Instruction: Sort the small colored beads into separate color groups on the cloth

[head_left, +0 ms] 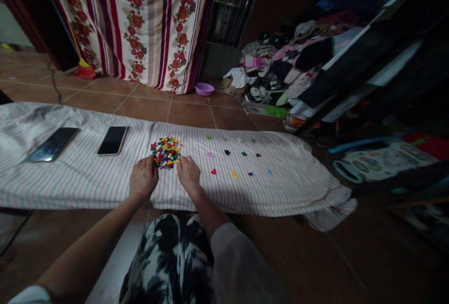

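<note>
A round heap of small bright pieces point(165, 152), in many colours, lies on the striped cloth point(273, 199). At the heap's left edge is my left hand point(144, 175), fingers curled and pressed together; whatever they hold is hidden. My right hand point(188, 171) pinches at the lower right edge, with a yellow bit showing by its fingertips. To the right, small single-colour groups are laid out in rows, among them a pink group point(209, 154), a black group point(227, 152), a red group point(213, 171) and a yellow group point(235, 174).
Two phones, a larger phone point(53, 144) and a smaller phone point(112, 141), lie left of the heap. Beyond the cloth-covered surface are a floral curtain point(147, 28), a red broom point(85, 71), a purple basin point(204, 89) and a clothes pile point(277, 68).
</note>
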A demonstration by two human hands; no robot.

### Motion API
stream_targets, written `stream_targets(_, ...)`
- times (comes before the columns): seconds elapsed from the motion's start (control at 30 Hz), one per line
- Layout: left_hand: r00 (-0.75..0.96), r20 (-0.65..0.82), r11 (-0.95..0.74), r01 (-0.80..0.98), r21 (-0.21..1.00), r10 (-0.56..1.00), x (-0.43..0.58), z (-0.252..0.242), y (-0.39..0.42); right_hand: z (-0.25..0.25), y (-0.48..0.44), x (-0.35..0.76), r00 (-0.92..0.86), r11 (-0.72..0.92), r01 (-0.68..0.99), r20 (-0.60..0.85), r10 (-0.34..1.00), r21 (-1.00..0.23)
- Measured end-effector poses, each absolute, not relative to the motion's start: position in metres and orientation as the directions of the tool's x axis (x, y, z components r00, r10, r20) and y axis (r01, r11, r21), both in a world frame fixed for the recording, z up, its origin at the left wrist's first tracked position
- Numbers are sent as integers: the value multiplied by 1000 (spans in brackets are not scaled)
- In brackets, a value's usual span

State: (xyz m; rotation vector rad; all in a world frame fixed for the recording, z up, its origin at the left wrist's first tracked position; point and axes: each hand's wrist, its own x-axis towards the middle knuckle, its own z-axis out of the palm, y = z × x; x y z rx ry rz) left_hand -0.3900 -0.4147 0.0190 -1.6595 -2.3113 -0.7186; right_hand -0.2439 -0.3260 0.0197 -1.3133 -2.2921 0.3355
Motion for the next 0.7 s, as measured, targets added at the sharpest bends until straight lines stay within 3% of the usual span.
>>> stream_targets(0.17,-339,506,253,939,233,793,-387,25,-419,20,-326,-241,-408,494,743,279,869,-451)
stream_targets(0.4,-514,532,460,854,244,673,-382,28,-424,20,-326,-241,-380,465,755,269,885,-463)
stream_targets(0.7,-585,482,532,806,258,652,-357,36,-429,23,-326,-241,-324,425,745,278,904,-514)
